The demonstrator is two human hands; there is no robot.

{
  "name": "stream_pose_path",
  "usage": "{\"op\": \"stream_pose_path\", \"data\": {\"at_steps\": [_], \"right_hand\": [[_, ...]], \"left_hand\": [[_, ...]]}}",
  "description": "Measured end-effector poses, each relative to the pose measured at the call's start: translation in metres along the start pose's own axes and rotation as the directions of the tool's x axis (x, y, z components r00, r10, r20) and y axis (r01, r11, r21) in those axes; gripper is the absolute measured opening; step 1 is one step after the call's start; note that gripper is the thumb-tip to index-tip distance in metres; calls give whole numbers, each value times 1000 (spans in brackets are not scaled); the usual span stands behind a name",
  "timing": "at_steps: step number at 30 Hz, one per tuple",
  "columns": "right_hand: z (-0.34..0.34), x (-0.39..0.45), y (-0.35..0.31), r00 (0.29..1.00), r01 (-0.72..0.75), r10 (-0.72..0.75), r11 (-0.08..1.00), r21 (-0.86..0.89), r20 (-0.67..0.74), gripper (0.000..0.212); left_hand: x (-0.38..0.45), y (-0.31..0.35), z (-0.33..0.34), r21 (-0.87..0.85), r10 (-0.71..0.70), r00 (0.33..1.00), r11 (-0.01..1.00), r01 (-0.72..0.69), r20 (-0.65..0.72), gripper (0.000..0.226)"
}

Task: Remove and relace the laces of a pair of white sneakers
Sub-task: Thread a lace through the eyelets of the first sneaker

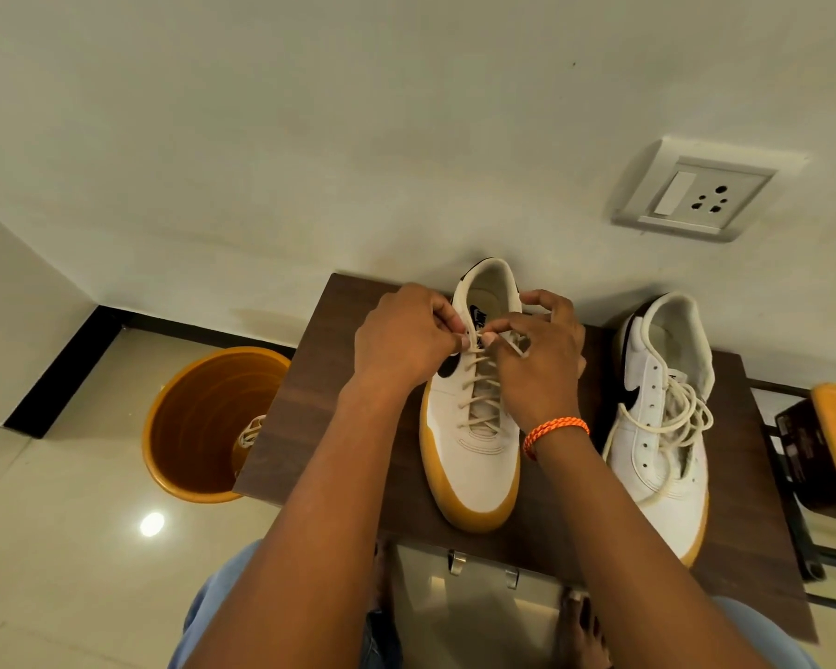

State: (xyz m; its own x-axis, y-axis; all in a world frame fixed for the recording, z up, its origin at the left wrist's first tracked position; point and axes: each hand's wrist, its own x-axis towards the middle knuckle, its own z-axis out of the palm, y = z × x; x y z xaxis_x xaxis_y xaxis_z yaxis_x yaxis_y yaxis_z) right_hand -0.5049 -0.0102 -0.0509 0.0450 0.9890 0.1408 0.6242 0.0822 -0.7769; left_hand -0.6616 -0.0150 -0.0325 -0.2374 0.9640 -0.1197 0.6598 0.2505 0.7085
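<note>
Two white sneakers with gum soles stand on a dark wooden table (339, 427). The left sneaker (474, 456) is laced up its front with a cream lace (479, 379). My left hand (401, 335) and my right hand (536, 359) meet over its top eyelets, each pinching an end of that lace. An orange braided band circles my right wrist. The right sneaker (662, 427) has bare eyelets, and its loose lace (681, 417) lies bunched over the tongue and trails toward the toe.
An orange bucket (199, 427) stands on the tiled floor left of the table, with something laced inside it. A dark box with an orange lid (831, 446) sits at the right edge. The wall behind carries a switch socket (696, 195). My bare feet show under the table.
</note>
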Motion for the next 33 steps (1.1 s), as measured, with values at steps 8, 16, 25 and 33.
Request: {"op": "stream_pose_path", "data": {"at_steps": [8, 16, 25, 33], "right_hand": [[6, -3, -4, 999, -50, 51, 995, -91, 10, 16], [9, -2, -7, 996, -51, 60, 989, -137, 66, 14], [-6, -1, -3, 991, 63, -25, 957, -284, 135, 12], [-12, 0, 6, 988, 146, -126, 945, -292, 86, 10]], "left_hand": [[-3, 1, -2, 9, 20, 1000, 1000, -20, -13, 12], [-4, 3, 0, 85, 38, 996, 996, -32, -78, 11], [1, 5, -10, -265, 15, 984, 962, -63, -176, 12], [-5, 14, -21, -608, -167, 985, 785, 115, -30, 13]]}}
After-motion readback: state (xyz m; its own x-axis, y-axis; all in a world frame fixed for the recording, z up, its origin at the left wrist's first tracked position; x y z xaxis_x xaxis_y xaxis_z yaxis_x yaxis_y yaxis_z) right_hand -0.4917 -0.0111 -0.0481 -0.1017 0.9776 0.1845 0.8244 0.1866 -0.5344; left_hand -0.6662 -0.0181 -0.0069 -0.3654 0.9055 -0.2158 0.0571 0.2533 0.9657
